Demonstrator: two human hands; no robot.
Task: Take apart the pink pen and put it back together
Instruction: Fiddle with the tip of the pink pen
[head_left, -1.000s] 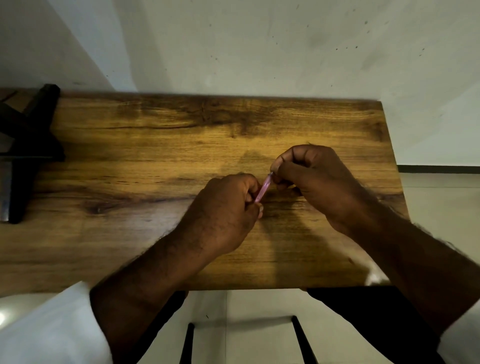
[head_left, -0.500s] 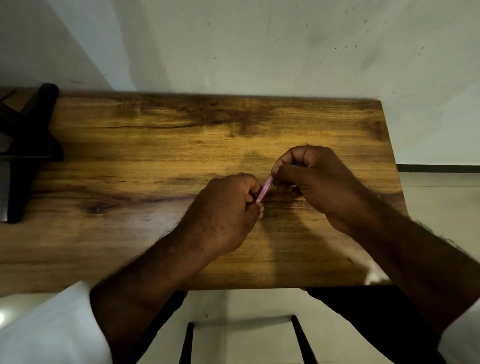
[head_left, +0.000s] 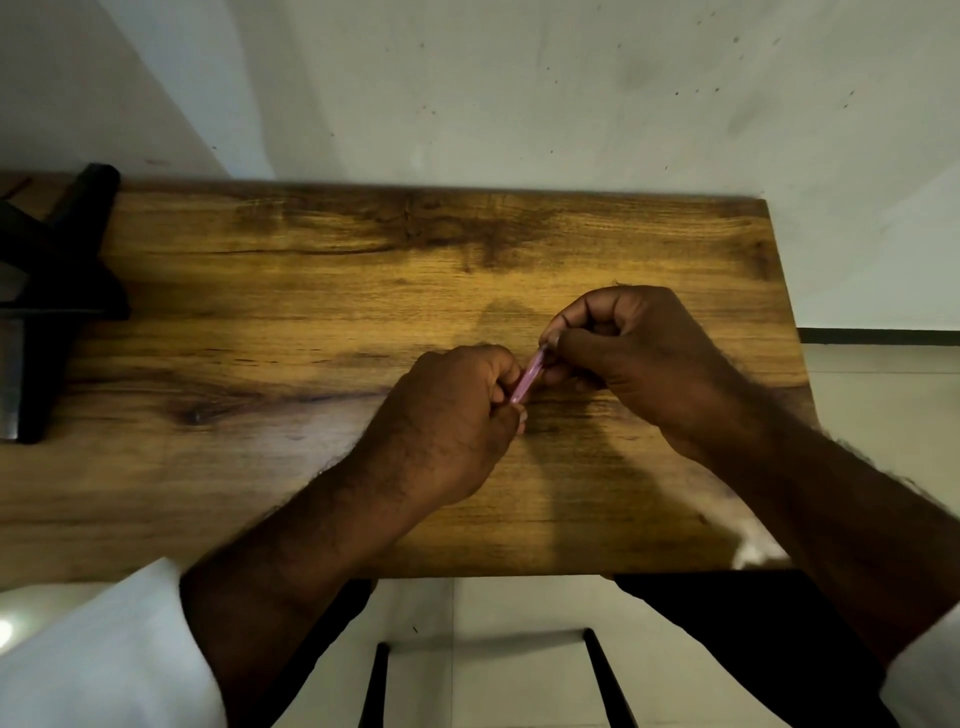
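Pen: the pink pen slants between both hands, just above the wooden surface, only a short middle stretch showing.
Left hand: fingers curled round the pen's lower end.
Right hand: fingertips pinching the upper end.
Far left: a black stand.

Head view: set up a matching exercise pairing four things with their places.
1 slim pink plastic pen
2 black angular stand
3 brown wooden table
4 thin black metal bars

A below table's near edge
B along the pale wall
C held by left hand and right hand
D at table's left end

Pairs: 1-C, 2-D, 3-B, 4-A
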